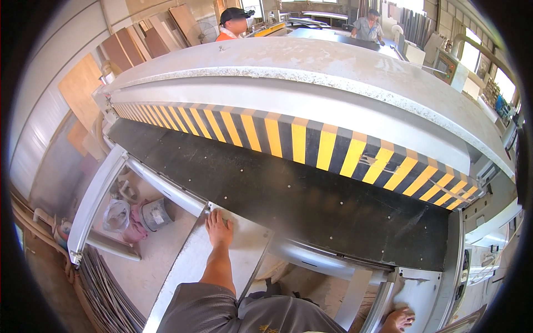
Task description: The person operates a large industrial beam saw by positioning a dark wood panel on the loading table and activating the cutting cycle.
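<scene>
My left hand lies flat on a grey metal support plate, fingers stretched toward the edge of a long black machine bed. Nothing is in that hand. Low on the right, my right hand rests against another metal plate. Its fingers are curled in, and whatever they hold, if anything, is hidden. Beyond the bed runs a guard beam with yellow and black stripes, under the machine's big pale hood. No workpiece shows on the bed.
A grey bucket and plastic bags stand on the floor at left, near a bundle of thin strips. Boards lean at the back. Two people are beyond the machine. A control panel stands far right.
</scene>
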`<act>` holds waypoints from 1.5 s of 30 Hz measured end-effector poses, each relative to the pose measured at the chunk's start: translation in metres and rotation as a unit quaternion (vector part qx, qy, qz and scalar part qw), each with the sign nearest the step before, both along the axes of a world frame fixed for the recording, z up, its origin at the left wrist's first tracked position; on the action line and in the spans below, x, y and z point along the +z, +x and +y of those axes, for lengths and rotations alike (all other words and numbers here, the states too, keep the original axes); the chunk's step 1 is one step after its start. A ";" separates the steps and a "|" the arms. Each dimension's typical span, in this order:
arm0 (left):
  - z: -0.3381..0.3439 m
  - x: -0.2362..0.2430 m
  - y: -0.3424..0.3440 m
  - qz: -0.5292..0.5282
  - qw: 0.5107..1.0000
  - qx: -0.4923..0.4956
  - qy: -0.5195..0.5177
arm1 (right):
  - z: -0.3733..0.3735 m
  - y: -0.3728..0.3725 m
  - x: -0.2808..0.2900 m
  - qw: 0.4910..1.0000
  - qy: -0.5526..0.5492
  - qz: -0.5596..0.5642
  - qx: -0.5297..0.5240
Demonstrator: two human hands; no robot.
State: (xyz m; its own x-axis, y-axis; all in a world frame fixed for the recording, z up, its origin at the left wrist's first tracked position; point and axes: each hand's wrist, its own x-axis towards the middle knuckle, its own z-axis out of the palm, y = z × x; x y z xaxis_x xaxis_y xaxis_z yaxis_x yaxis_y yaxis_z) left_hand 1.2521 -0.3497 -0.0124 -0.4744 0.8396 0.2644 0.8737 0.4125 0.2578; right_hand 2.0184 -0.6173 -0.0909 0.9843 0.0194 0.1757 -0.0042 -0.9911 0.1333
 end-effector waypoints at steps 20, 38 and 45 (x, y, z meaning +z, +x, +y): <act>0.000 0.064 -0.008 0.003 1.000 0.016 0.005 | 0.014 -0.012 0.089 0.998 0.004 0.053 0.046; 0.000 0.080 -0.004 -0.003 1.000 0.010 -0.010 | -0.038 0.039 0.022 0.997 0.034 -0.032 0.066; 0.049 0.071 -0.022 -0.336 0.898 0.160 0.234 | 0.012 -0.014 0.119 0.993 0.062 0.092 0.041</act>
State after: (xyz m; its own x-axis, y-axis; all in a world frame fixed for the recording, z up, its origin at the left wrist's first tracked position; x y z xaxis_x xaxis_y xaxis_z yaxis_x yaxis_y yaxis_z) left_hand 1.2303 -0.3007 0.0588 -0.8561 0.5036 0.1162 0.3119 0.3241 0.8931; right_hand 2.0047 -0.6053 0.0281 0.9960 0.0893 -0.0018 0.0893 -0.9960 0.0014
